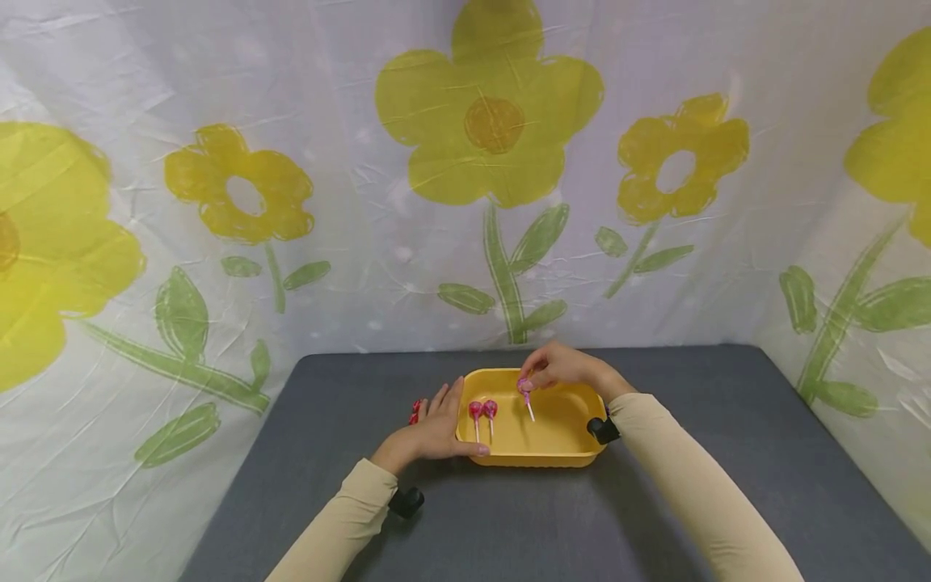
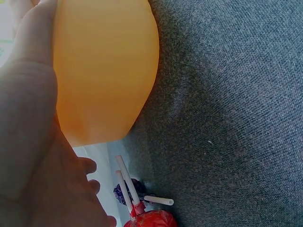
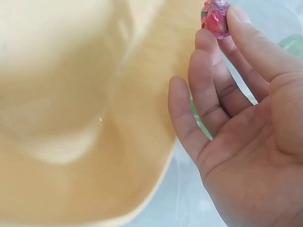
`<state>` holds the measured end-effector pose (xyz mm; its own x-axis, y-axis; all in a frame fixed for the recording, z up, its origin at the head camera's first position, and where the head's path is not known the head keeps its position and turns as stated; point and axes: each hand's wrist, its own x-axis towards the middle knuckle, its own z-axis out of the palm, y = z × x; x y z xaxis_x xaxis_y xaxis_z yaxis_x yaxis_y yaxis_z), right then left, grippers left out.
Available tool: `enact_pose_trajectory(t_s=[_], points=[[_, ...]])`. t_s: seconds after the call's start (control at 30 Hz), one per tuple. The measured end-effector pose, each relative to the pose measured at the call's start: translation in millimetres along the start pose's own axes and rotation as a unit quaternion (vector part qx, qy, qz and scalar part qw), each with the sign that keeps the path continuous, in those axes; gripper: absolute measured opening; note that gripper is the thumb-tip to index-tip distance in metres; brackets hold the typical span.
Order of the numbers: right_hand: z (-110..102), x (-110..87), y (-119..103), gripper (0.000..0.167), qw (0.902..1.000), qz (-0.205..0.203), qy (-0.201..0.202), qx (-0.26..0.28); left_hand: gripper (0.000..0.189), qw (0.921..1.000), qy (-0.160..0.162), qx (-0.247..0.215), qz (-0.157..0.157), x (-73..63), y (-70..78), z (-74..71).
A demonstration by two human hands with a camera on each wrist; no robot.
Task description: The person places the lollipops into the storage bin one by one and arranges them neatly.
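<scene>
My right hand (image 1: 566,368) pinches a pink-wrapped lollipop (image 1: 524,386) between thumb and fingertips over the yellow tray (image 1: 538,460), its white stick pointing down. In the right wrist view the wrapped candy head (image 3: 215,20) shows at the fingertips, while the other fingers are loosely bent. Two more pink lollipops (image 1: 490,409) lie side by side in the left part of the tray, sticks toward the front. My left hand (image 1: 429,432) rests against the tray's left side, fingers stretched along it and thumb on the front rim.
Beyond the left hand, red-wrapped lollipops (image 2: 151,219) and a dark purple one (image 2: 119,193) lie on the grey table (image 1: 509,525), partly hidden from the head view. A flower-printed curtain (image 1: 349,267) hangs behind the table and along its sides.
</scene>
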<state>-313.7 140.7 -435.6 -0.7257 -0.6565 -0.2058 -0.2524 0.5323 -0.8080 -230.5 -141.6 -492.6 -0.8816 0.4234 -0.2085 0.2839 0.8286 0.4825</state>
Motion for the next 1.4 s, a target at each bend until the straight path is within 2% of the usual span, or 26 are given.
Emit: enact_pose_trajectory(t_s=[0.13, 0.3, 0.5, 0.77, 1.0, 1.4], points=[[7, 3.2, 4, 0.018, 0.9998, -0.006, -0.011, 0.014, 0.132, 1.0000, -0.004, 0.000, -0.009, -1.8, 1.8, 0.2], [13, 4.4, 3, 0.018, 0.9998, 0.007, 0.007, 0.016, 0.132, 1.0000, -0.004, -0.004, -0.007, -2.5, 2.4, -0.5], [26, 10.6, 9, 0.018, 0.9998, 0.020, 0.009, -0.005, 0.133, 1.0000, -0.004, 0.002, -0.008, -1.9, 2.7, -0.4], [36, 20.1, 13, 0.020, 0.9993, 0.005, 0.023, -0.030, 0.132, 1.0000, 0.003, 0.003, -0.002, -1.3, 2.5, -1.2], [39, 22.7, 9, 0.019, 0.9993, 0.027, 0.015, -0.021, 0.132, 1.0000, -0.004, -0.004, 0.007, -2.4, 1.7, -1.3], [41, 26.5, 10, 0.019, 0.9975, 0.060, 0.011, -0.035, 0.131, 1.0000, 0.001, -0.008, -0.006, -3.0, 3.9, -1.8]])
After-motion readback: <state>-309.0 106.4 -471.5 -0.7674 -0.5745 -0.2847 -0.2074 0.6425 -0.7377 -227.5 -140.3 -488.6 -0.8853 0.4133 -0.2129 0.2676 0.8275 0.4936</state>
